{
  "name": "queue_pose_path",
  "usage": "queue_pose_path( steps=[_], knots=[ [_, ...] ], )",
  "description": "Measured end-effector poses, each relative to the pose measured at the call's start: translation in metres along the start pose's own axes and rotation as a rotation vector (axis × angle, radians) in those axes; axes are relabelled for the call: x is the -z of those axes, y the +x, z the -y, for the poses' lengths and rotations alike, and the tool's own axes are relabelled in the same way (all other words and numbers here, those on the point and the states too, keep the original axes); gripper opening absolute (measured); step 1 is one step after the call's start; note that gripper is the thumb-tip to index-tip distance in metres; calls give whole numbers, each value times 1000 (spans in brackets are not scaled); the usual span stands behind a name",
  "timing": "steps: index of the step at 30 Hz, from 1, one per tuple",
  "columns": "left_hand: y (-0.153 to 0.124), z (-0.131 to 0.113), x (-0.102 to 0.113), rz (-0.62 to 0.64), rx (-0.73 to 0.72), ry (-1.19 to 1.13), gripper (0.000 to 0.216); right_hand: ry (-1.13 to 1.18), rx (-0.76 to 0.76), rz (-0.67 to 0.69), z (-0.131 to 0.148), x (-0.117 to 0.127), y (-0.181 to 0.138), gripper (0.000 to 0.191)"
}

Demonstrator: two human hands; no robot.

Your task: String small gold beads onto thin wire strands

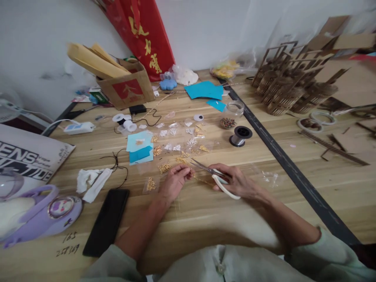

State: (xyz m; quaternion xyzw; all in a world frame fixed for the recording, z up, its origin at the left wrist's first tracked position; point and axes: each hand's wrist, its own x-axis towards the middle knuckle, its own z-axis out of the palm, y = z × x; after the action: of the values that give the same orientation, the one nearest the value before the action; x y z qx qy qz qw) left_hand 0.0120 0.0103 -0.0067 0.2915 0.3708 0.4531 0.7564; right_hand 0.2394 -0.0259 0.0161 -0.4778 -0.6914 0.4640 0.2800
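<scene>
My right hand point(235, 180) is closed around a pair of scissors point(225, 186) with white handles, the blades parted and pointing up and left. Just left of the blades, my left hand point(176, 180) pinches the end of a thin gold chain point(202, 179). From those fingertips the chain runs right, toward the scissors and my right hand. Beyond my hands lie several small clear bags of gold beads point(164, 168) and silver pieces point(176, 147). Another bag of gold beads point(150, 184) rests beside my left wrist.
A spool of wire point(241, 136) and a glass jar of beads point(228, 122) stand ahead to the right. On the left are a black phone point(106, 222), a purple case point(44, 213) and blue paper point(140, 154). Wooden baskets point(290, 86) stand at the back right, past a dark strip point(282, 156).
</scene>
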Motion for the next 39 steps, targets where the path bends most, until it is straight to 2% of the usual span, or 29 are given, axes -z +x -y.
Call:
queue_pose_path(
  steps=[6, 10, 16, 22, 33, 39],
  knots=[
    [-1, -1, 0, 13, -16, -21, 20, -248, -13, 92, -1, 22, -5, 55],
    [-1, -1, 1, 18, -20, -33, 20, -258, -18, 131, 3, 29, -7, 52],
    [-2, -1, 0, -7, -2, -26, 22, -182, -22, 184, 3, 18, -4, 53],
    [-3, 1, -1, 38, 12, 27, 23, -70, -24, 132, 1, 6, -3, 53],
    [-3, 2, 2, 50, 6, 51, 22, -154, -4, 127, -3, 5, -4, 55],
    [-2, 5, 3, 50, 15, 40, 24, -103, -5, 138, -5, -1, -4, 55]
  ],
)
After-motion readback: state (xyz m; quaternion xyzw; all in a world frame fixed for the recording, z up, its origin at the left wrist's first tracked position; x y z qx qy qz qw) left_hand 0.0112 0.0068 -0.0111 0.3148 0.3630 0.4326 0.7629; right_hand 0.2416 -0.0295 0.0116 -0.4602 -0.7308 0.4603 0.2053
